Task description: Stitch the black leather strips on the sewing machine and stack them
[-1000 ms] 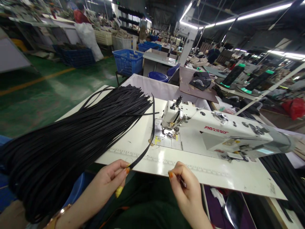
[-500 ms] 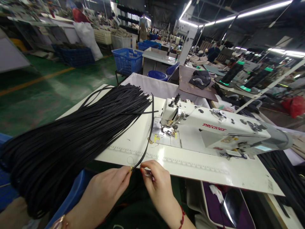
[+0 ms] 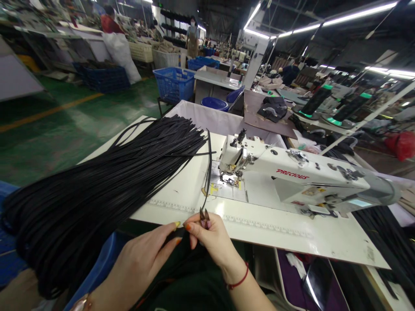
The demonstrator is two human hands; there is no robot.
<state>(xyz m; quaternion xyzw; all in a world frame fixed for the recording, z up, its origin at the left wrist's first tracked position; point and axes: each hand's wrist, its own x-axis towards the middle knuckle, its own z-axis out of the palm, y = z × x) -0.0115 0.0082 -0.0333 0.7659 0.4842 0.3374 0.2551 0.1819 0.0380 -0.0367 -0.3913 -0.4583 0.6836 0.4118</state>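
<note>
A narrow black strap (image 3: 209,172) lies on the white sewing table, running down past the needle area to my right hand (image 3: 210,235). In that hand a small pair of thread snips (image 3: 204,218) is held, blades pointing up and away. Its thumb and forefinger are pinched together at the table's front edge; whether the strap is between them I cannot make out. Just left of those fingertips, my left hand (image 3: 142,255) has thumb and forefinger apart, with nothing visible between them. A large bundle of black straps (image 3: 106,181) covers the table's left side and hangs over the edge.
A white sewing machine (image 3: 292,172) stands on the right of the table (image 3: 275,220), with a printed ruler along its front. Below left is a blue tub (image 3: 103,263); below right, a purple-lined tray (image 3: 292,280) holds a dark phone-like slab. A blue crate (image 3: 173,84) stands beyond.
My left thumb and forefinger have parted and let go of the strap. My right hand has turned and moved slightly up, bringing the snips' blades into view. The strap hangs straighter.
</note>
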